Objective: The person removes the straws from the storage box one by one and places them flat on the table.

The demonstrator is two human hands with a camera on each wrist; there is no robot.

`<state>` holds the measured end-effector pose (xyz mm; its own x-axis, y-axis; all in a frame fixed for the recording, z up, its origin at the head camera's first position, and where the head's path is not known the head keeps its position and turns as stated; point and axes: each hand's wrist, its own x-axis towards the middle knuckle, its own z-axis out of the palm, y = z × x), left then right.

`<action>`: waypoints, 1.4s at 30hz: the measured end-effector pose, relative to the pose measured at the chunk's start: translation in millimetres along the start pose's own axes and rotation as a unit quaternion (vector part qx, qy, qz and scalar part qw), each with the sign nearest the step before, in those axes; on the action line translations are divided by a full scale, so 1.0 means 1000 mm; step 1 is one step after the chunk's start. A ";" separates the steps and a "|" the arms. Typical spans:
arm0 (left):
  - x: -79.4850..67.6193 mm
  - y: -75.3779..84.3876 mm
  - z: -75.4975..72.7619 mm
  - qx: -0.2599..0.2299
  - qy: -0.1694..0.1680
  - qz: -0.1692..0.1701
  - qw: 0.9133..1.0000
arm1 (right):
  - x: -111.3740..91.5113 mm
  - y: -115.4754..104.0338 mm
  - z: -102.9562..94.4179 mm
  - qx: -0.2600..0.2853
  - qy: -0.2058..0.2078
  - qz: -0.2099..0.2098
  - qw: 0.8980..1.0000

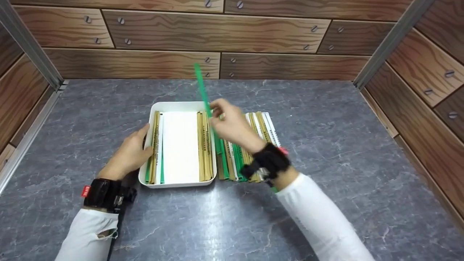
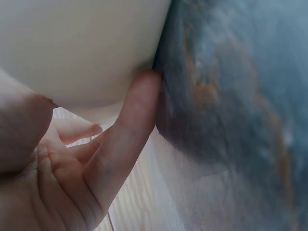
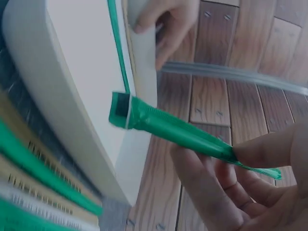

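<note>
My right hand [image 1: 232,125] pinches a slim green packet [image 1: 202,87] between thumb and fingers, tilted over the right rim of a white tray [image 1: 177,185]. In the right wrist view this green packet [image 3: 178,132] shows a dark square end. My left hand [image 1: 127,154] holds the tray's left side, thumb at the rim and fingers against the outer wall [image 2: 82,43]. Inside the tray, gold, white and green packets [image 1: 156,145] line the left side, and gold packets [image 1: 204,152] line the right side. The white bottom shows between them.
Right of the tray lies a row of several green, gold and white packets [image 1: 237,163], partly under my right forearm. The grey marbled tabletop [image 1: 326,145] reaches wood-patterned panels [image 1: 145,63] at the back and sides. Metal rails [image 1: 29,136] edge the corners.
</note>
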<state>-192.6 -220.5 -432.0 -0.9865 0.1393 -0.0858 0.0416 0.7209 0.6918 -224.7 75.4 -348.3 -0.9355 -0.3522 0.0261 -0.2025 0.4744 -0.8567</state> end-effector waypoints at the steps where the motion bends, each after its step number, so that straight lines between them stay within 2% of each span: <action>1: 0.000 0.000 0.000 -0.002 0.000 0.001 1.000 | -0.003 0.004 -0.008 0.013 0.011 -0.001 1.000; 7: 0.000 0.000 -0.002 0.000 -0.004 -0.003 1.000 | -0.024 0.038 -0.064 0.039 0.075 0.009 0.996; 11: 0.000 0.000 -0.002 0.004 -0.007 -0.006 1.000 | -0.039 0.062 -0.098 0.026 0.100 0.045 0.994; 15: -0.001 0.000 -0.002 0.004 -0.008 -0.005 1.000 | -0.051 0.083 -0.125 -0.007 0.103 0.087 0.991; 19: -0.001 0.000 -0.002 0.007 -0.007 -0.004 1.000 | -0.060 0.103 -0.143 -0.044 0.079 0.126 0.988; 24: -0.001 0.001 -0.002 0.008 -0.007 -0.003 1.000 | -0.064 0.129 -0.150 -0.087 0.048 0.161 0.982; 30: -0.002 0.001 -0.001 0.009 -0.007 -0.009 1.000 | -0.063 0.150 -0.141 -0.096 0.022 0.181 0.979; 36: -0.001 0.001 -0.001 0.012 -0.003 -0.008 1.000 | -0.059 0.157 -0.131 -0.134 0.013 0.187 0.973; 42: -0.001 0.001 -0.001 0.013 0.000 -0.006 1.000 | -0.057 0.157 -0.125 -0.188 0.012 0.160 0.969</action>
<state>-191.9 -220.9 -430.4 -0.9869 0.1312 -0.0935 0.0347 0.7396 0.6722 -239.6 270.5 -419.9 -0.9734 -0.1219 -0.1939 0.0122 0.8178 -0.5753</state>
